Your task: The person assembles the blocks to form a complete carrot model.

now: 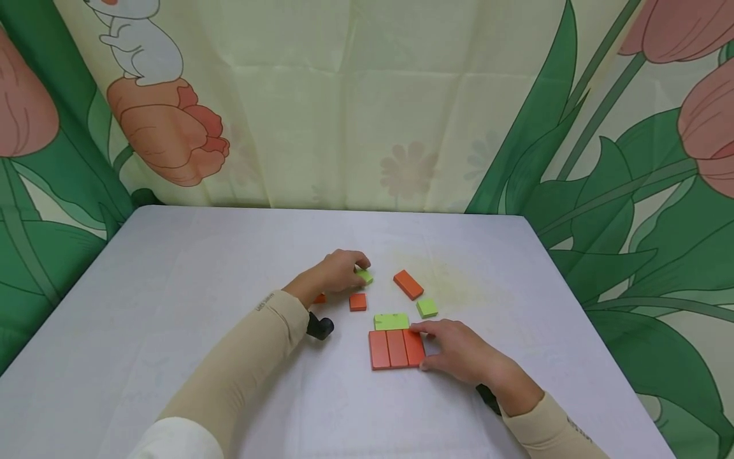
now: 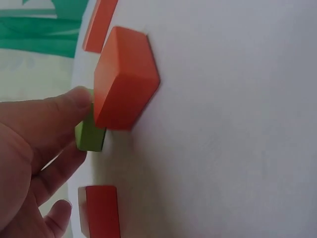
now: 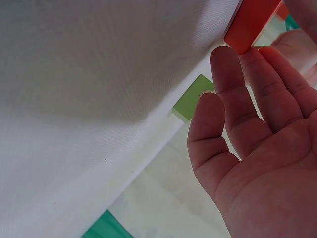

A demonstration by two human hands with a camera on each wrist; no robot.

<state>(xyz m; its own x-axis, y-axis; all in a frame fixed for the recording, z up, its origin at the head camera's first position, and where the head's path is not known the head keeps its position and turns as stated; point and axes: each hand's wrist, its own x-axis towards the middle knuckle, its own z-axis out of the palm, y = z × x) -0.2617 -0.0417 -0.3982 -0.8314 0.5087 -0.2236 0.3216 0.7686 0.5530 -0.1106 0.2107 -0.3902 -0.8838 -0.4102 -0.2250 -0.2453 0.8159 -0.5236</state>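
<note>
My left hand (image 1: 338,269) pinches a small light-green block (image 1: 364,276) at the far side of the group; in the left wrist view, the thumb and a finger lie on this green block (image 2: 90,133). Three red rectangular blocks (image 1: 397,349) stand side by side, touching, with a longer green block (image 1: 392,321) against their far ends. My right hand (image 1: 467,350) holds the rightmost red block, one finger at its far end and the thumb at its near right corner. In the right wrist view this red block (image 3: 251,22) is partly out of frame.
An orange-red block (image 1: 408,284) lies angled at the back right, near a small green block (image 1: 427,308). A small red block (image 1: 358,302) lies before the left hand. Another orange piece (image 1: 320,298) is mostly hidden by the left wrist. A white cloth covers the table (image 1: 229,255).
</note>
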